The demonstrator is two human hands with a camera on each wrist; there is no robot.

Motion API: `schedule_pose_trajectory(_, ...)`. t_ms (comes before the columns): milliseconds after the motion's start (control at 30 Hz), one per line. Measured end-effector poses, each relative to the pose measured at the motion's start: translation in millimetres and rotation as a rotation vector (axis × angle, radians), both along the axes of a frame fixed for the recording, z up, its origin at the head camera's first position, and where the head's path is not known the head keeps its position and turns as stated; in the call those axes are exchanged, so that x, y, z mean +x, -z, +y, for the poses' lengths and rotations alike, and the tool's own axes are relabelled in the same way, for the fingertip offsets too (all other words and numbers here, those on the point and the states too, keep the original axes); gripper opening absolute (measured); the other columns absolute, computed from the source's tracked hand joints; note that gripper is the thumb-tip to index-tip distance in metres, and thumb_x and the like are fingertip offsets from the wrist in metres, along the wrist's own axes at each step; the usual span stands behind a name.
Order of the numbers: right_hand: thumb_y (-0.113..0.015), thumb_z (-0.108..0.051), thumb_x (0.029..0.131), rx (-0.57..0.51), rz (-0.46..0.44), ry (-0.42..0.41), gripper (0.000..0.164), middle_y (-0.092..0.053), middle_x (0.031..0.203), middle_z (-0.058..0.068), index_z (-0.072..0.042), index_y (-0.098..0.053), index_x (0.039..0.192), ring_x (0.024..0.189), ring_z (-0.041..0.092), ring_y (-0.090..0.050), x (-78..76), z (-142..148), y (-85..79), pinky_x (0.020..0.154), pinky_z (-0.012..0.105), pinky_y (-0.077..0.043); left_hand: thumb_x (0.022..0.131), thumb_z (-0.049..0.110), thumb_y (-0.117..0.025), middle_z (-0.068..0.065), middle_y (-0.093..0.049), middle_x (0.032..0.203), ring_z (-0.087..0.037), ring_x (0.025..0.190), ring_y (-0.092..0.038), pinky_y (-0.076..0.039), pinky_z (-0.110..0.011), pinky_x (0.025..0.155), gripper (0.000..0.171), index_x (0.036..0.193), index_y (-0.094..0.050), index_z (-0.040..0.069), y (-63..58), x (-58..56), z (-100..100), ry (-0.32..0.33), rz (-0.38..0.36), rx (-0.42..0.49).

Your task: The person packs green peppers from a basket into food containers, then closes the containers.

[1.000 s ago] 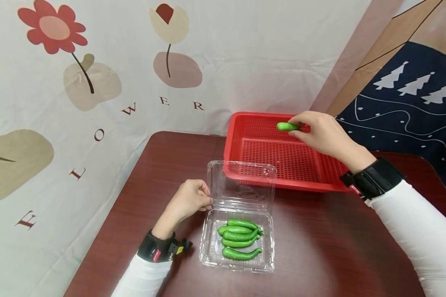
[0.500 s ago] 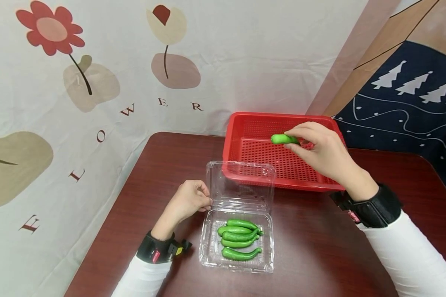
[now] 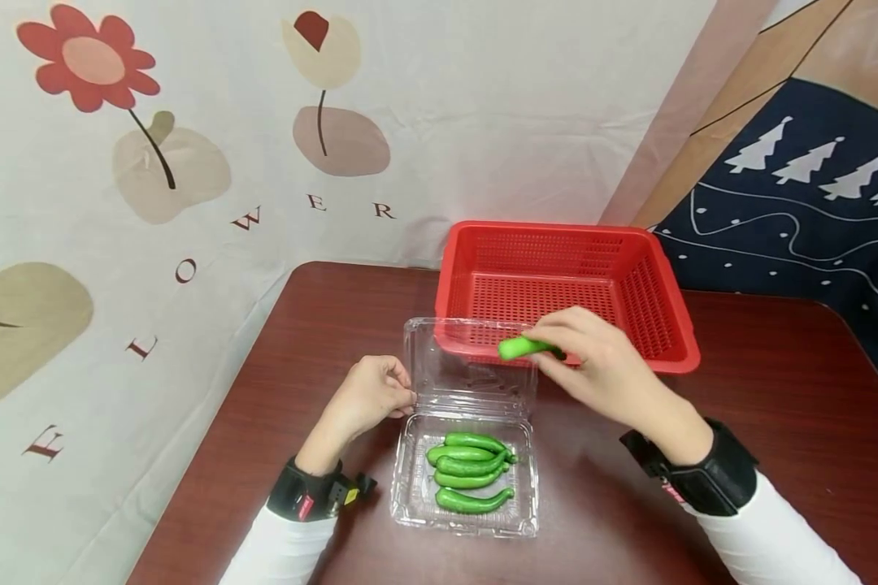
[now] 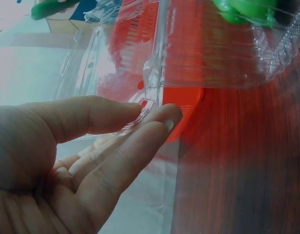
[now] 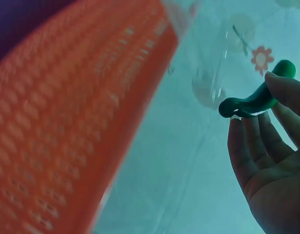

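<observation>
Between thumb and fingers, my right hand (image 3: 600,366) pinches a green chili pepper (image 3: 518,348) above the raised lid and the basket's front rim. The right wrist view shows this pepper (image 5: 262,97) curved, with a dark green end. My left hand (image 3: 369,396) pinches the left edge of a clear plastic clamshell box (image 3: 402,487) near its hinge; thumb and fingertips meet on the plastic (image 4: 152,92) in the left wrist view. The box's lid (image 3: 446,374) stands raised. Several green peppers (image 3: 468,479) lie side by side in its base.
A red perforated basket (image 3: 563,292) stands behind the box, partly behind the lid. The dark reddish-brown table (image 3: 322,325) ends at a printed cloth (image 3: 227,106) at the back and left. A navy cloth with white trees (image 3: 812,211) hangs at the right.
My right hand has carried the pepper from over the red basket toward me and slightly left, near the box's lid. The left hand has stayed at the hinge.
</observation>
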State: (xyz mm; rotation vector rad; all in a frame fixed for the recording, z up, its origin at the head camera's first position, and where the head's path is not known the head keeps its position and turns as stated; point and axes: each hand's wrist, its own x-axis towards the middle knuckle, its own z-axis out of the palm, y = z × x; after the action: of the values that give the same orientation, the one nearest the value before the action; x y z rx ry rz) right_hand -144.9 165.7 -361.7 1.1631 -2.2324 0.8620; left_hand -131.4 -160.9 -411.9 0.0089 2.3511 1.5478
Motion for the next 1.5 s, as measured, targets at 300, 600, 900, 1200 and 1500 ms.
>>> schedule_pose_trajectory(300,-0.082,-0.003,0.082,0.074,-0.005,-0.108,0.035,-0.071,0.111,0.002,-0.005,-0.074,0.116,0.098,0.017,-0.066,29.2,-24.0,28.1,0.08,0.033,-0.06,0.083,-0.012,-0.074,-0.014,-0.074,0.073,-0.02,0.064,-0.072,-0.066,-0.037,0.066,0.017,0.084,-0.06,-0.002,-0.6,0.6,0.2,-0.004,-0.01,0.005)
schedule_pose_trajectory(600,-0.083,-0.015,0.088,0.245,-0.118,-0.185,0.027,-0.069,0.107,-0.005,-0.013,-0.071,0.112,0.097,0.009,-0.066,55.5,-42.8,51.5,0.084,0.027,-0.061,0.084,-0.012,-0.074,-0.013,-0.073,0.073,-0.019,0.066,-0.072,-0.067,-0.041,0.069,0.016,0.085,-0.061,-0.004,-1.6,1.4,0.2,-0.006,-0.008,0.006)
schedule_pose_trajectory(900,-0.082,-0.02,0.091,0.342,-0.155,-0.227,0.02,-0.066,0.098,-0.008,-0.013,-0.072,0.107,0.088,0.004,-0.063,71.3,-51.3,64.8,0.079,0.024,-0.059,0.084,-0.012,-0.074,-0.014,-0.074,0.074,-0.019,0.065,-0.072,-0.066,-0.036,0.066,0.015,0.085,-0.061,-0.003,-2.1,2.0,0.2,-0.007,-0.009,0.008)
schedule_pose_trajectory(1200,-0.081,-0.02,0.091,0.384,-0.186,-0.255,0.013,-0.066,0.091,-0.009,-0.015,-0.072,0.097,0.084,0.001,-0.062,76.9,-57.0,70.1,0.075,0.02,-0.058,0.085,-0.012,-0.074,-0.016,-0.074,0.075,-0.019,0.065,-0.072,-0.065,-0.032,0.064,0.015,0.084,-0.061,-0.003,-3.1,2.2,0.5,-0.005,-0.011,0.007)
schedule_pose_trajectory(1500,-0.082,-0.022,0.09,0.447,-0.305,-0.243,0.019,-0.056,0.082,-0.014,-0.02,-0.064,0.086,0.074,-0.004,-0.05,80.1,-60.9,74.2,0.067,0.016,-0.051,0.085,-0.012,-0.074,-0.017,-0.075,0.077,-0.018,0.065,-0.072,-0.066,-0.035,0.066,0.015,0.085,-0.062,-0.003,-1.3,1.0,-0.9,-0.003,-0.012,0.019)
